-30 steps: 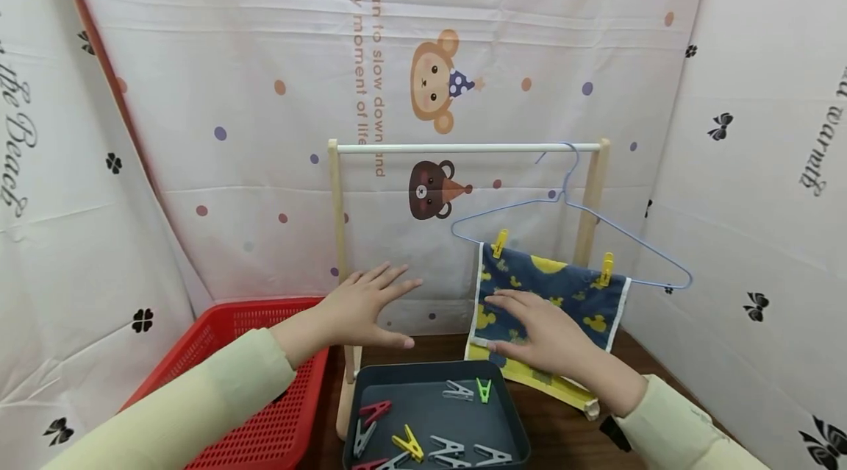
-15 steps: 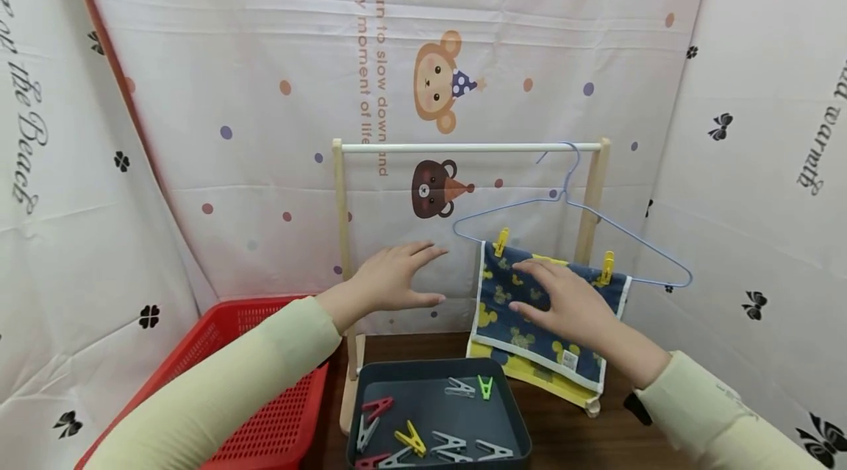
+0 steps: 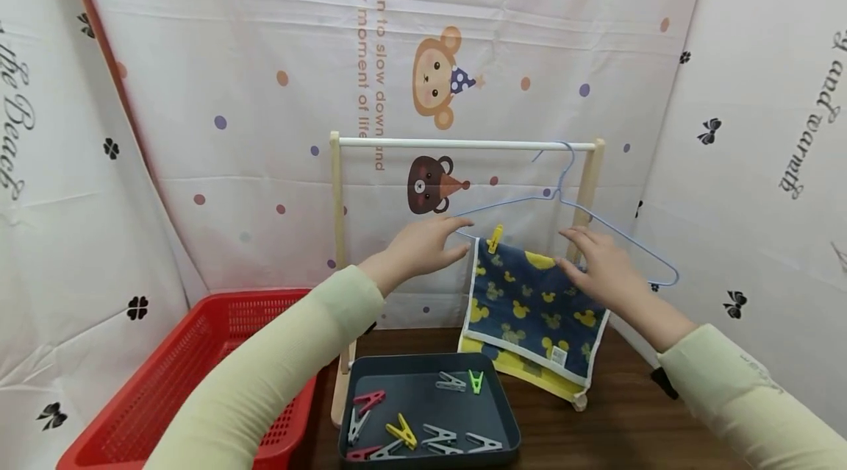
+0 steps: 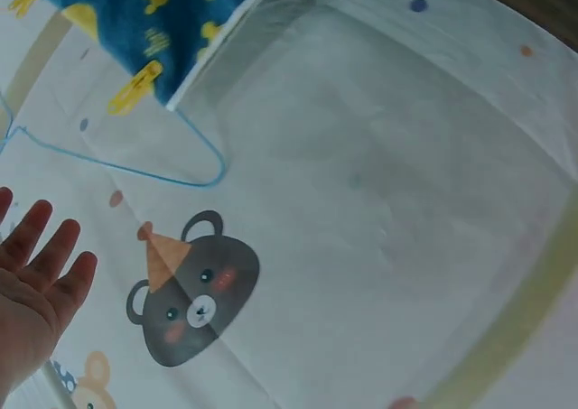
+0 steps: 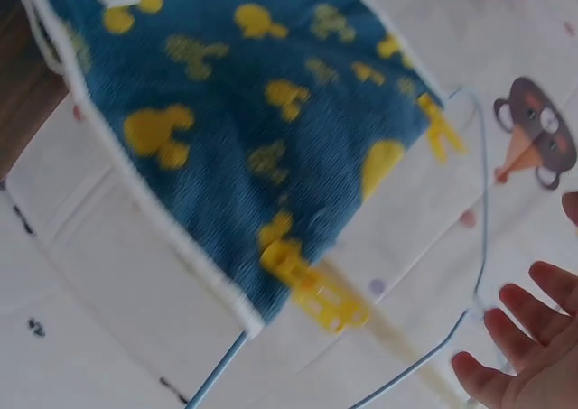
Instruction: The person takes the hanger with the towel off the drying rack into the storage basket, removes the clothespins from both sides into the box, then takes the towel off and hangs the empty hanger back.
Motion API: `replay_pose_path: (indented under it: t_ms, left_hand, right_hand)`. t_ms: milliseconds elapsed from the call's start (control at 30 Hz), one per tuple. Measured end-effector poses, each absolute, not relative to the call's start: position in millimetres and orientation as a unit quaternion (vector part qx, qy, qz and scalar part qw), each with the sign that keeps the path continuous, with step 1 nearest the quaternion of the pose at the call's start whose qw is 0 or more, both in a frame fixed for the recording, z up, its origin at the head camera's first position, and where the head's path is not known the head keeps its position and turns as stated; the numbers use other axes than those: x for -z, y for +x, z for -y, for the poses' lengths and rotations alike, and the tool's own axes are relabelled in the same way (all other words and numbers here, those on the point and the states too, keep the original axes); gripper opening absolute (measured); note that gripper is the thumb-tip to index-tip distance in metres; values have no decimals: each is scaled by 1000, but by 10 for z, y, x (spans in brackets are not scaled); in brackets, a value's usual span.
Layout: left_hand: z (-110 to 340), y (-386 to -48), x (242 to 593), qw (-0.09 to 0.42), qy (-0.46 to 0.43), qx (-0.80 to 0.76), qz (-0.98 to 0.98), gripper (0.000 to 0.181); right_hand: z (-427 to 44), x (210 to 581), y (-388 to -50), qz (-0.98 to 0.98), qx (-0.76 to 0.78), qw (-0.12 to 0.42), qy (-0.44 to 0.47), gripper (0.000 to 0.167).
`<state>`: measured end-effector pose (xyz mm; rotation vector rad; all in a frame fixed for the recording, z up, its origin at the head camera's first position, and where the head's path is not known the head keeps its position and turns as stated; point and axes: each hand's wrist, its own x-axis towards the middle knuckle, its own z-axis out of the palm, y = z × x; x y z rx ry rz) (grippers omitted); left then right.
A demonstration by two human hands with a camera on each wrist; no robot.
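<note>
A navy towel (image 3: 512,304) with yellow mouse-head shapes hangs folded over a blue wire hanger (image 3: 509,201). Yellow clothespins fix its top corners; the left clothespin (image 3: 495,239) shows in the head view, while the right clothespin (image 5: 312,287) is hidden there behind my hand but visible in the right wrist view. My left hand (image 3: 423,248) is raised beside the hanger's left end, fingers extended, holding nothing. My right hand (image 3: 605,270) is in front of the towel's upper right corner, fingers spread and relaxed; it grips nothing. Whether it touches the towel I cannot tell.
The hanger hooks over the white rod (image 3: 456,143) of a wooden rack. A dark tray (image 3: 423,360) in front holds several clothespins in grey, red, yellow and green. A red basket (image 3: 179,352) stands left on the brown table (image 3: 562,437). Printed cloth walls surround it.
Both hands have risen, and both have shifted right, toward the hanger. The towel stays clipped on the hanger. The head view has shifted slightly.
</note>
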<state>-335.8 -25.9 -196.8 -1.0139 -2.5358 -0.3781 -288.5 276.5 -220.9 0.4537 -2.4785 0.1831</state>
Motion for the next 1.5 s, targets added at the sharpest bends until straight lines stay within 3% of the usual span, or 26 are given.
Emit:
replay_pose_path:
  t_ms: [133,467,867,1067,1267,1500]
  left_hand:
    - [128,-3406,1941,193,-350,157,903,45]
    - [-110,-3582,1876,189,-344,177,902,42]
    - [-401,-3810,1856,164,-320,166,918,46]
    - [-550,-3924,1934,175,-309,212,911,51]
    - [-594,-3998,2056,187,-293,228,909,52]
    - [-624,-4031,2006,190,-279,218,916,67]
  right_hand:
    - [-2882,2162,-2929,926,-73,335,158,52]
    - [-3220,2178,-3079,927,-79,354,97,57]
    - [-3576,2261,-3222,933,-147,320,66,42]
    - [-3625,2360,-3299,903,-156,390,88,22]
    - [-3592,2496,-3364,861,-156,472,109,14]
    - [-3651,2493,-3365,848,-152,498,98,13]
